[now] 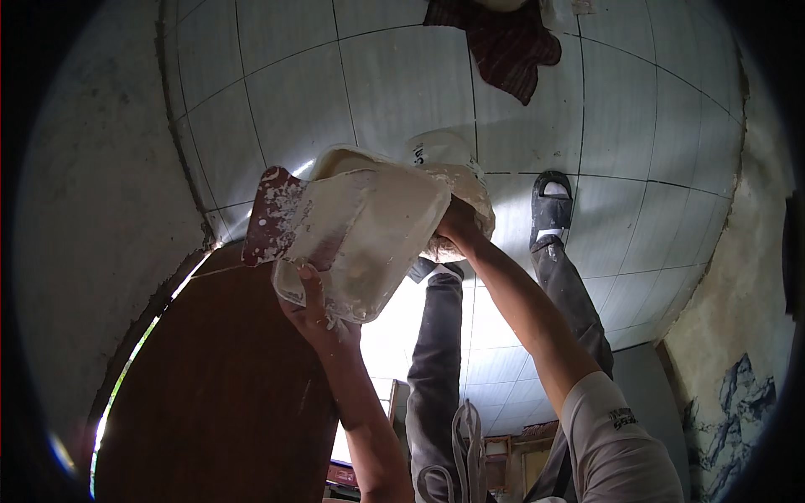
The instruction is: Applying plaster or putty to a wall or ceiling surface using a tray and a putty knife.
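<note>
Your left hand [314,317] grips a pale tray [402,214] before you, a brown scraper [270,220] at its left; your right hand [458,221], its grip hidden and indeterminable, adjoins a white bucket [449,149]. Farther, a dark-red cloth [507,52] lies on floor tiles [390,92].

The floor [293,105] is covered with pale tiles, divided by dark joints; a bright glare is thrown across it toward 6 o'clock. A dark red cloth [508,54], crumpled, is spread on the tiles at 1 o'clock, near the upper edge. 2 dark slippers are planted there: the right slipper [552,208] is seen at 2 o'clock, the left slipper [418,270], partly hidden, just off centre toward 4 o'clock.
</note>
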The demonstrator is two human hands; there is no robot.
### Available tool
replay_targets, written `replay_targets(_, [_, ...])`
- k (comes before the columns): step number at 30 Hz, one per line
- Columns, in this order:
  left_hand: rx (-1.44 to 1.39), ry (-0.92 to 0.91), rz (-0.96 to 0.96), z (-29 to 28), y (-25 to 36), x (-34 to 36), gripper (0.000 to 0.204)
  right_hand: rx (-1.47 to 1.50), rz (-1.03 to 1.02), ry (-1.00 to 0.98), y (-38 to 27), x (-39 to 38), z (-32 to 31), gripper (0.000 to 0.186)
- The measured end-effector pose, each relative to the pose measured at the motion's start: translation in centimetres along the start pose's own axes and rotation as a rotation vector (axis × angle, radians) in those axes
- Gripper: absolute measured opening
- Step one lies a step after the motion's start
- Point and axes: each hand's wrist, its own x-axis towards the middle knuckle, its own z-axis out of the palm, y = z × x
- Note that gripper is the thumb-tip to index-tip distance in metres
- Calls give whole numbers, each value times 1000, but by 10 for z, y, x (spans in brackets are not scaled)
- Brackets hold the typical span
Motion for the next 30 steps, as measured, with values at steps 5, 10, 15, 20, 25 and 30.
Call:
replay_targets(5, [-19, -69, 34, -2, -12, 2, 45, 172, -150, -279, 11, 20, -12, 48])
replay_targets(10, [-14, -53, 6, -5, -6, 1, 40, 199, -215, -159, 53, 37, 31, 66])
replay_targets(15, [-50, -49, 44, -13, -8, 7, 36, -231, -230, 55, 42, 5, 46, 67])
replay_targets(20, [-101, -84, 57, -2, -13, 2, 35, -87, -234, 230, 22, -57, -8, 81])
replay_targets(25, [-155, -76, 27, 17, -9, -8, 35, 242, -107, 304, 15, -96, -52, 65])
replay_targets(30, [-181, -57, 51, 6, -23, -3, 33, 499, -156, 484, -5, -134, -95, 65])
